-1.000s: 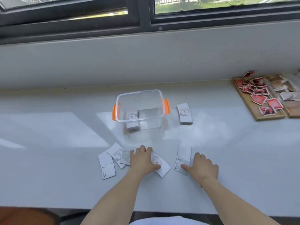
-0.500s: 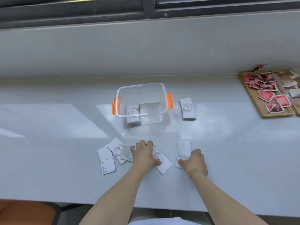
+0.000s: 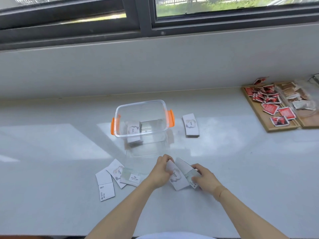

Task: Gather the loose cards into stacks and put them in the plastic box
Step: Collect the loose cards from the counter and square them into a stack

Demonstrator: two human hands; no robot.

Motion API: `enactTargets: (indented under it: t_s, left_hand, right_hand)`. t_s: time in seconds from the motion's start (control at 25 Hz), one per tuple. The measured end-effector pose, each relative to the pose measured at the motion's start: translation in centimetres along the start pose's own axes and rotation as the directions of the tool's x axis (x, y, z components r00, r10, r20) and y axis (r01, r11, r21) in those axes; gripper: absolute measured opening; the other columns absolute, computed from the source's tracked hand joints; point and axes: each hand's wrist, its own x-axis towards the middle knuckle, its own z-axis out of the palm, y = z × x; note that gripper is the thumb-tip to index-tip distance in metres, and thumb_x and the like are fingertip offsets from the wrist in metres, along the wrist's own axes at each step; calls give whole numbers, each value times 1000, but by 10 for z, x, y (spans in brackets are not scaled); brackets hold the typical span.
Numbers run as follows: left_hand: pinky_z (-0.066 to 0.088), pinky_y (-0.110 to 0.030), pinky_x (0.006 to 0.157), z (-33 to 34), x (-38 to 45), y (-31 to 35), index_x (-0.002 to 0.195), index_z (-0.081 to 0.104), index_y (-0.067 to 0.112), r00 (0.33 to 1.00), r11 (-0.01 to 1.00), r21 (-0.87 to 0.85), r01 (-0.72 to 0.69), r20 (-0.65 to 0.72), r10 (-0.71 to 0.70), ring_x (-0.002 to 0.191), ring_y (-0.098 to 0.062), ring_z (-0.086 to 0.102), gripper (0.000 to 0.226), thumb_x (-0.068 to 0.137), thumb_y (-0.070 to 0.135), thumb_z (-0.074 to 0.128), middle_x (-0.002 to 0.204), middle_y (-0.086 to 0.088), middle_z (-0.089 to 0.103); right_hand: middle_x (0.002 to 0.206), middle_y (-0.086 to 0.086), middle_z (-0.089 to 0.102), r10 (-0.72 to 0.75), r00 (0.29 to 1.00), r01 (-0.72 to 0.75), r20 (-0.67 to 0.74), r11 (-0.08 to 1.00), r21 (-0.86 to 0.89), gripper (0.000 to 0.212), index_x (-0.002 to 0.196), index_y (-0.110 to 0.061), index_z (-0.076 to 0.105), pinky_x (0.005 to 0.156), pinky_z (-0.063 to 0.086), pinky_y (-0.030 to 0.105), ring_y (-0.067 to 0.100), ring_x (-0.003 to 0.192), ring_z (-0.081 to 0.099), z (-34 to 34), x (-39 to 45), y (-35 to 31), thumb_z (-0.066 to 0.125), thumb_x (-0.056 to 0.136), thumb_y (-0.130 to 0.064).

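A clear plastic box [image 3: 120, 107] with orange handles stands mid-counter, with a card stack [image 3: 133, 131] inside. In front of it my left hand [image 3: 159, 171] grips a white "love" card [image 3: 177, 176] lifted off the counter. My right hand [image 3: 205, 179] holds another card [image 3: 186, 169] that overlaps the first. Three loose cards [image 3: 119, 175] lie fanned to the left of my hands. A tidy card stack [image 3: 190, 125] lies right of the box.
A wooden tray [image 3: 284, 129] with several red packets sits at the far right, with a second tray of pale packets beside it. A wall and window frame run behind the counter.
Both hands were pressing flat on separate cards. They have moved together and lifted those cards so they overlap in front of the box.
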Motion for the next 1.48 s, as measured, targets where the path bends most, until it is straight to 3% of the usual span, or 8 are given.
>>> enactTargets:
  t_s: [0.12,0.28,0.48,0.64,0.76,0.96,1.12,1.48]
  left_hand:
    - [41,-13,69,18,3,10,111,45,22,997,988,-146,43,-64,-53,99,-11,48,25,94,5,52,125,-3,35]
    - [46,-22,70,37,2,15,111,37,23,990,928,-352,118,-35,-140,94,-13,58,22,97,15,52,112,-2,57]
    - [48,-24,78,62,-5,19,120,26,29,984,910,-408,75,-116,-132,101,-18,60,39,96,19,55,119,-8,54]
    - [41,-10,68,73,-9,20,111,48,40,978,961,-275,29,-189,-84,89,-1,58,27,89,40,63,99,13,61]
    - [44,-24,75,82,-9,14,89,54,34,932,981,-189,40,-347,-104,91,-13,57,19,86,53,57,93,12,65]
    - [41,-32,84,91,-9,-3,85,55,31,905,998,33,45,-425,-27,91,-6,50,23,88,54,53,88,20,60]
    - [38,-29,84,93,-4,-7,88,51,30,914,992,120,42,-406,10,90,-7,45,26,91,56,47,90,20,57]
    - [34,-31,90,75,-5,-16,107,53,32,959,944,329,2,-269,91,103,-11,48,36,93,59,33,106,14,58]
  right_hand:
    - [88,1,62,-45,995,41,89,998,42,44,98,-36,62,59,45,27,19,74,55,-10,-2,-2,43,81,-1]
    - [91,1,59,-99,990,93,96,993,70,38,104,-32,58,61,53,30,19,73,55,-18,-3,-6,56,79,-4]
    - [96,3,67,-212,977,213,29,952,-222,31,110,-32,50,66,49,36,26,77,59,-19,-1,4,57,85,-14]
    - [104,-7,64,-392,920,305,-27,754,-582,31,115,-32,49,67,48,36,21,92,53,-23,1,13,46,91,-13]
    - [103,-7,61,-491,871,354,-6,636,-686,34,118,-32,48,66,45,36,21,93,52,-19,2,18,44,91,-12]
    - [93,-4,63,-605,797,390,8,504,-771,38,110,-25,60,62,32,29,25,82,54,-13,4,30,57,82,0]
    - [74,-3,62,-624,780,339,-44,481,-809,28,90,-20,66,48,38,32,27,64,54,-5,4,27,76,69,-4]
    - [69,-4,60,-686,725,368,-61,461,-808,22,87,-22,67,47,43,36,28,62,53,-1,6,30,81,72,-14]
